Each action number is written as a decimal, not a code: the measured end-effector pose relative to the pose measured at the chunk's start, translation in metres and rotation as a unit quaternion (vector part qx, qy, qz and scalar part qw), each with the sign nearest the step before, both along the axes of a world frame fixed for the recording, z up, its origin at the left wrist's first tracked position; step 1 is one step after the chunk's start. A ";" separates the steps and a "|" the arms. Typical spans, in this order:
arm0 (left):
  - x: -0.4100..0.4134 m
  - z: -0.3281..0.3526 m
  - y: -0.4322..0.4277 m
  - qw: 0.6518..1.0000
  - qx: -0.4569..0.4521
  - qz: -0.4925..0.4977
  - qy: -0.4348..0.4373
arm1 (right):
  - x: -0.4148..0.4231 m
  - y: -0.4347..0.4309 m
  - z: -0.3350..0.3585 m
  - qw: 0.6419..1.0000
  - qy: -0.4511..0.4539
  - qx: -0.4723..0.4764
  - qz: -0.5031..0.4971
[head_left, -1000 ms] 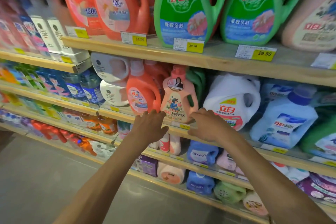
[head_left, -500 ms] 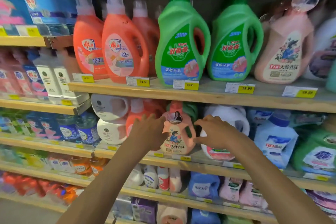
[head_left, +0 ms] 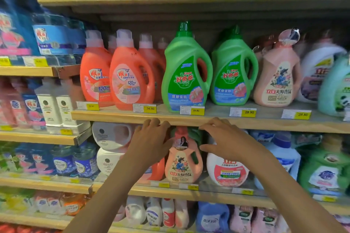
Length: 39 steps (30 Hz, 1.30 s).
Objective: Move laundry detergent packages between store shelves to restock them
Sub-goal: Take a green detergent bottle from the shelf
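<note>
A peach-pink detergent bottle (head_left: 182,162) with a flower label and a red cap stands upright on the middle shelf (head_left: 189,194). My left hand (head_left: 150,143) is at its left shoulder, fingers reaching past the neck under the shelf above. Just right of the bottle's neck is my right hand (head_left: 226,139), its fingers spread and its thumb close to the bottle. Neither hand plainly grips it. A matching pink bottle (head_left: 277,81) stands on the upper shelf (head_left: 217,120), right of two green bottles (head_left: 186,73).
Orange bottles (head_left: 130,79) fill the upper shelf's left part. A white jug with a red label (head_left: 227,172) sits right of the pink bottle, an orange bottle (head_left: 157,172) left of it, and white jugs (head_left: 111,136) farther left. Yellow price tags line the shelf edges.
The view has tilted upward, bringing the upper shelves into sight. Both hands rose from the shelf edge to the pink bottle's neck and shoulders.
</note>
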<state>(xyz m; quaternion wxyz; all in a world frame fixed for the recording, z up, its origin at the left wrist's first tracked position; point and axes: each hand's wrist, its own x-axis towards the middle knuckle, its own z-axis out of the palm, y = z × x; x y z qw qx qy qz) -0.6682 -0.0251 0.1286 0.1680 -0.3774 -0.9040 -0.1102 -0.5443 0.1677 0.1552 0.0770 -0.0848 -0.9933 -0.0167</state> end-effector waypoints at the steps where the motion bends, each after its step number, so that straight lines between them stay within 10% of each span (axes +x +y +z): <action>1: -0.001 0.001 0.000 1.000 0.001 0.001 0.002 | -0.001 0.000 0.003 1.000 0.001 0.002 -0.003; 20: -0.093 0.036 0.029 0.986 0.167 0.013 0.008 | -0.066 0.056 0.077 0.996 0.079 0.007 -0.040; 31: -0.161 0.044 0.080 0.957 0.268 -0.052 -0.100 | -0.154 0.090 0.140 0.969 0.244 0.020 -0.022; 39: -0.193 0.040 0.105 0.921 0.321 -0.133 -0.177 | -0.192 0.104 0.143 0.977 0.188 -0.096 -0.030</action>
